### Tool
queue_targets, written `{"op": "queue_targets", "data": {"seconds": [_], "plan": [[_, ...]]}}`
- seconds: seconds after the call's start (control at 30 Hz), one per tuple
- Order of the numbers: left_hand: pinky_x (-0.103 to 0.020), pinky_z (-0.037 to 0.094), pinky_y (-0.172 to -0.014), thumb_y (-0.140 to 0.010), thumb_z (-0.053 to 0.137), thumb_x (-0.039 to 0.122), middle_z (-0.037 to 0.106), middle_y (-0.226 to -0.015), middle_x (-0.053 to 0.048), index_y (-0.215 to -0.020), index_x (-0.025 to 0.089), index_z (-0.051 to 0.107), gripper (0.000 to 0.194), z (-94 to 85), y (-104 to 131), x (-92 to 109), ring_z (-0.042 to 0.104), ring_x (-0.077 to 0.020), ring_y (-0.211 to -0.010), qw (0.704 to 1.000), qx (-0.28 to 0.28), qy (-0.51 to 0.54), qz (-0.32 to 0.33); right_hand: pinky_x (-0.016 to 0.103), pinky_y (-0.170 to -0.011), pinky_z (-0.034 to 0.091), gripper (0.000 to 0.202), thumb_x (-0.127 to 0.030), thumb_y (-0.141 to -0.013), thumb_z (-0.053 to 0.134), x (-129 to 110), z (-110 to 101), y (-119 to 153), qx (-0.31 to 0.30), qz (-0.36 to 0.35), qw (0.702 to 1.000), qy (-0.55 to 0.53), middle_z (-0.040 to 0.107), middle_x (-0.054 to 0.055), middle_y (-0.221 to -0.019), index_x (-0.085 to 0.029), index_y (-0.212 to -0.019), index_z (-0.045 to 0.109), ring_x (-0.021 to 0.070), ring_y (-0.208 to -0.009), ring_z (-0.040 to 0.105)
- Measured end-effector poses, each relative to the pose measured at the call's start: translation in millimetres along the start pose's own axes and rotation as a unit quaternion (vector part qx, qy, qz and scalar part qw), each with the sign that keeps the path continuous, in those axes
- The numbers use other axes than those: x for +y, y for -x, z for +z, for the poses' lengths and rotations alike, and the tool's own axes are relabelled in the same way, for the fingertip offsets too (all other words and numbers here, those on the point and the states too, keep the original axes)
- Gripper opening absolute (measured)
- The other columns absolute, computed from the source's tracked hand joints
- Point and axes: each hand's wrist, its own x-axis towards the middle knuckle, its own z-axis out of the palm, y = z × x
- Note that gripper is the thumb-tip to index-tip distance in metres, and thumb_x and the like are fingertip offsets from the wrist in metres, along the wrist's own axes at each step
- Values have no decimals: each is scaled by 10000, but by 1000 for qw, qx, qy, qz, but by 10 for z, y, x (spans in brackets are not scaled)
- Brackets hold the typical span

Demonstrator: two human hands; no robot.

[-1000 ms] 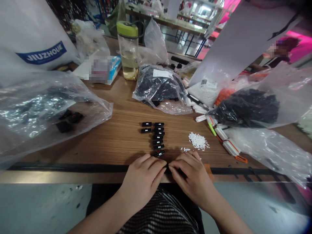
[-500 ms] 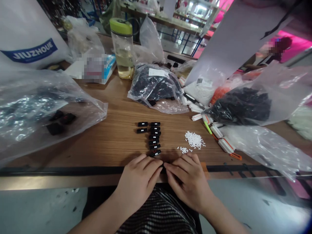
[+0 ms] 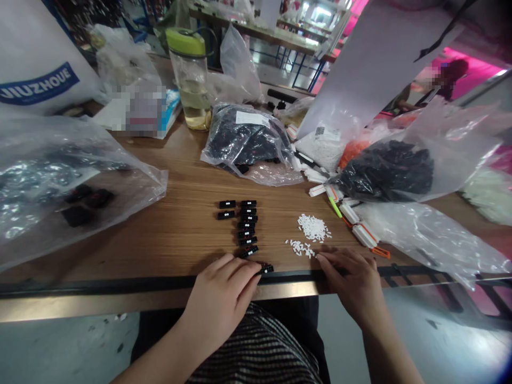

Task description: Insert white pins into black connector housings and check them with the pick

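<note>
Pinches a black block [image 3: 267, 269] between nearly closed fingertips of the left hand [image 3: 224, 290], front-left of the white pile [image 3: 313, 228].
Rests the right hand [image 3: 352, 280] near that pile, fingers bunched; cannot tell if gripping anything. Pinch lightly, hold level, leave the free end uncovered.
</note>
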Motion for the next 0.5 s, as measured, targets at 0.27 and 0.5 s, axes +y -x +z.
{"op": "queue_targets", "data": {"seconds": [0.27,0.5], "plan": [[-365,557,-800,-963,567,195,732,-964,-10,-1063,210,685,155,6,8,7,642,-178,-852,1000,2,0,-4,412,-767,392,272,-472,-873,618,21,38,-8,-16,20,999,-21,738,31,-844,-242,-767,717,243,-767,673],[-381,547,-823,-961,574,190,732,-1006,-11,-1082,210,667,153,3,20,-3,642,-195,-893,1000,-6,5,0,340,-742,434,71,-280,-901,637,-522,-18,-42,-48,-75,980,-179,675,6,-795,-249,-845,666,187,-771,617]]}}
